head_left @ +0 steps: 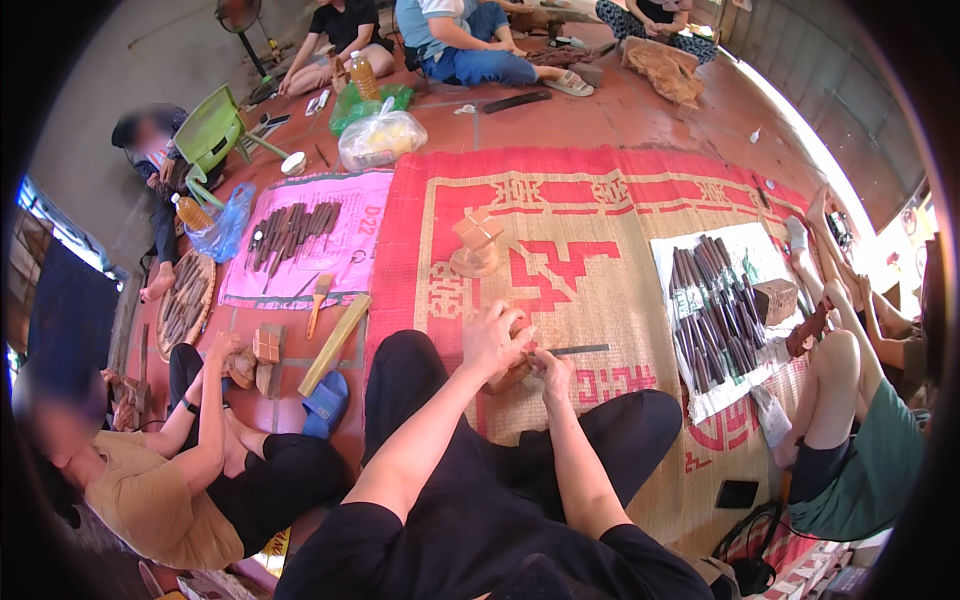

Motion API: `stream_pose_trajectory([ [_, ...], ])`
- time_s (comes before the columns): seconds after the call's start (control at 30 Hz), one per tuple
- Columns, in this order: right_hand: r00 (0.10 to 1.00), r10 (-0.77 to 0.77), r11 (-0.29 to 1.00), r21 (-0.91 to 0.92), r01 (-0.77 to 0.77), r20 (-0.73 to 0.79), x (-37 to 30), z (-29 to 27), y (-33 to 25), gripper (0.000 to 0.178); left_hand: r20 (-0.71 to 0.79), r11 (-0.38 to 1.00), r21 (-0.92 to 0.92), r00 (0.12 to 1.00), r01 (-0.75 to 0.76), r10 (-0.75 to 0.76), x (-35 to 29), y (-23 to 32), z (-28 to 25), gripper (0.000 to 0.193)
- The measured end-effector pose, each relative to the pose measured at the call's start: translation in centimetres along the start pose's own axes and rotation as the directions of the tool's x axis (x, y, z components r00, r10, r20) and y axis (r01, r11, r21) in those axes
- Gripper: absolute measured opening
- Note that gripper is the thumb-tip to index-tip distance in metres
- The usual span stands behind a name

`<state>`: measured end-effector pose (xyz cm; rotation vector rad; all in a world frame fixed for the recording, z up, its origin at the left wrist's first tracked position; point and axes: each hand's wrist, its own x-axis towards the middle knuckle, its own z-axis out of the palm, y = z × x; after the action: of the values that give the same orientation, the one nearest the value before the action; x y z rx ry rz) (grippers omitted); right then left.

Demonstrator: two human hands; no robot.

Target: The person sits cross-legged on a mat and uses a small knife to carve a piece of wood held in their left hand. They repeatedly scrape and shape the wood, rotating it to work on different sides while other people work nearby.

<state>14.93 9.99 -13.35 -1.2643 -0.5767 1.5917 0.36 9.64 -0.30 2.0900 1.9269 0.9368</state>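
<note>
I sit cross-legged on a red and straw-coloured woven mat (600, 220). My left hand (493, 335) is closed over the top of a brown wooden piece (512, 378) between my knees; its shape is mostly hidden. Close beside it, my right hand (553, 373) grips a narrow dark flat tool (582, 349), perhaps a file or blade, pointing right. The tool's near end is hidden by my fingers. Farther out on the mat stands another wooden piece (474, 262) with a square block (478, 228) on it, bound with a light band.
At right, a white cloth (708, 402) bears several dark sticks. Left are a pink sheet (362, 215) with more sticks, a brush (319, 303), a wooden bar (336, 343) and a blue slipper (326, 404). A person (150, 490) works close at my left; another (860, 450) sits right.
</note>
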Motion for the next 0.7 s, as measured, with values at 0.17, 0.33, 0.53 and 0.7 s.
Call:
stream_pose_trajectory([
  [0.17, 0.998, -0.026, 0.999, 0.022, 0.025, 0.054, 0.0, 0.4, 0.5, 0.01, 0.031, 0.999, 0.047, 1.0, 0.003, -0.004, 0.3, 0.0, 0.1, 0.028],
  [0.33, 1.0, 0.017, 0.999, 0.046, -0.016, -0.006, -0.6, -0.1, -0.5, 0.009, -0.024, 0.999, 0.038, 0.999, -0.035, 0.036, -0.1, -0.2, 0.4, 0.028],
  [0.53, 0.999, 0.044, 0.998, 0.044, -0.044, 0.013, -1.2, 0.6, -0.4, 0.009, 0.019, 0.999, 0.036, 1.0, -0.008, 0.007, 0.1, -0.1, 0.3, 0.028],
  [0.7, 0.999, 0.035, 0.997, 0.072, -0.035, 0.001, -1.1, 0.5, 0.0, 0.01, -0.007, 0.999, 0.043, 1.0, -0.03, 0.03, 0.1, -0.2, 0.2, 0.027],
])
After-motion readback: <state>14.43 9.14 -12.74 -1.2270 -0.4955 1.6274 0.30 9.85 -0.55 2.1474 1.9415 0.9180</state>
